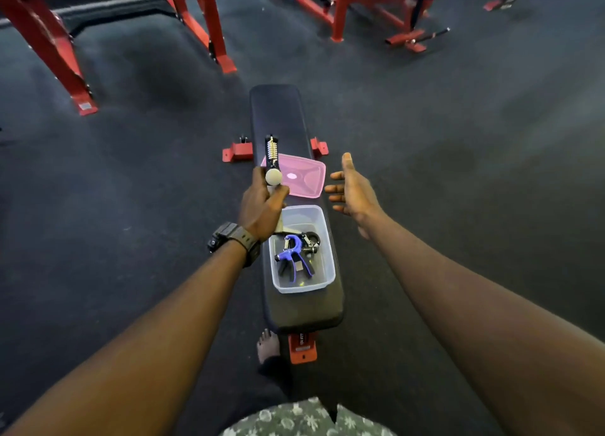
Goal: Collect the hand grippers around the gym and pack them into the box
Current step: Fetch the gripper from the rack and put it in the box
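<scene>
left hand grips hand gripper above box; right hand open, fingers straight.

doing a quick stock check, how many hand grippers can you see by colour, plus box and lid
Blue hand gripper, in the box: 1
Black hand grippers: 2, one in the box, one gripped by the left hand at
Clear box: 1
Pink lid: 1
Total: 5

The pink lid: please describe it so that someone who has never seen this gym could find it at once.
Look at the long black bench in the middle of the floor. Past the clear box on it lies the pink lid, flat, the only pink thing there.
</scene>
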The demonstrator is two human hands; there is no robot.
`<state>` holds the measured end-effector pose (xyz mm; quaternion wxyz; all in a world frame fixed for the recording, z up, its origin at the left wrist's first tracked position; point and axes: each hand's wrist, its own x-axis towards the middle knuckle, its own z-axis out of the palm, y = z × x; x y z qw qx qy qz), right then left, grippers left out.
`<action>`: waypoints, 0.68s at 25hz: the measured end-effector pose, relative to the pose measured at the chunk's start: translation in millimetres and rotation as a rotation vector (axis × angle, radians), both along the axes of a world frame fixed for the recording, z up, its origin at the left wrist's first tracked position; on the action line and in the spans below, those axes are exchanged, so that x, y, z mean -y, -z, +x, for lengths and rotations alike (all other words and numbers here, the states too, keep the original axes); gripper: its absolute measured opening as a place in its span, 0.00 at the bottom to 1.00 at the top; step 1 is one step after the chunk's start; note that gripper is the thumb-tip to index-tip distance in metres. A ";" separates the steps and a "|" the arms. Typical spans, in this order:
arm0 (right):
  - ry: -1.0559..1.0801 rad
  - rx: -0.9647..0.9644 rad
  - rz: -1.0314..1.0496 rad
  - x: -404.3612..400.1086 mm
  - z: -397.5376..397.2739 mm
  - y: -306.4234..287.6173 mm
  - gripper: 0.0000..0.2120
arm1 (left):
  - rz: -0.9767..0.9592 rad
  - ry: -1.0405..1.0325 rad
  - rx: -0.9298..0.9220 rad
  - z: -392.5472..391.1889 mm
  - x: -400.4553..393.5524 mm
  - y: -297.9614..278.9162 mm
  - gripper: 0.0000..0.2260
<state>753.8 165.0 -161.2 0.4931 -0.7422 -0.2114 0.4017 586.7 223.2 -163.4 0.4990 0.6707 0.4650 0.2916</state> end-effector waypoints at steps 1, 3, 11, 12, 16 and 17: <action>0.008 -0.013 -0.038 -13.2 1.5 13.5 0.27 | -0.036 -0.002 -0.011 2.2 -14.5 13.8 0.13; 0.003 -0.042 -0.108 -33.7 3.1 37.6 0.29 | -0.098 0.020 -0.071 4.4 -34.1 41.5 0.14; -0.067 -0.143 -0.243 -78.0 32.1 102.7 0.30 | -0.235 0.060 -0.223 27.0 -68.3 97.1 0.11; -0.080 -0.154 -0.255 -83.5 36.4 108.4 0.31 | -0.239 0.053 -0.233 32.8 -72.1 100.8 0.12; -0.132 -0.172 -0.293 -97.2 43.2 126.3 0.30 | -0.266 0.038 -0.241 48.4 -80.8 117.0 0.12; -0.142 -0.179 -0.297 -98.9 44.0 131.1 0.30 | -0.277 0.033 -0.229 50.9 -82.1 121.4 0.11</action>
